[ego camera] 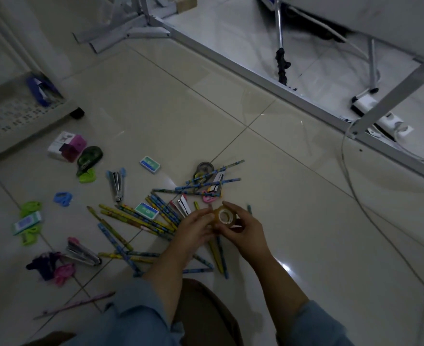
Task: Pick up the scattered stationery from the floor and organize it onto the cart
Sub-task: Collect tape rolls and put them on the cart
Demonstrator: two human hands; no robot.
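Both hands hold a roll of clear tape [224, 217] above the tiled floor. My right hand [246, 229] grips its right side and my left hand [196, 228] pinches its left edge. Under and left of them lies a heap of patterned pencils [141, 221], staple boxes [146, 210], staplers [117, 182] and coloured sharpeners [31, 207]. Another tape roll [204, 168] lies beyond the heap. The white cart [18, 108] stands at the far left, with a blue stapler [41, 92] on its perforated shelf.
A green tape dispenser [90, 157] and a pink and white box [66, 146] lie near the cart's wheel. A metal table frame [268, 84] crosses the floor at the right, with a power strip [390, 123] and a white cable [355, 196].
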